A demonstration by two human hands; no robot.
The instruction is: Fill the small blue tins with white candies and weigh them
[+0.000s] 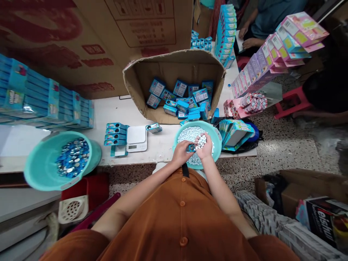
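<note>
A turquoise basin full of small white pieces stands at the table's front edge. Over its left part my left hand is closed round a small blue box, whose open end faces right. My right hand is cupped palm up beside it, holding a heap of the white pieces with the fingertips close to the box. Behind the basin, a big cardboard carton lies with its open side toward me, and several blue boxes are piled in it.
A white scale sits left of the basin, beside stacked blue boxes. Farther left are a turquoise tub of blue packets and tall box stacks. Pink boxes rise at right; a person sits behind.
</note>
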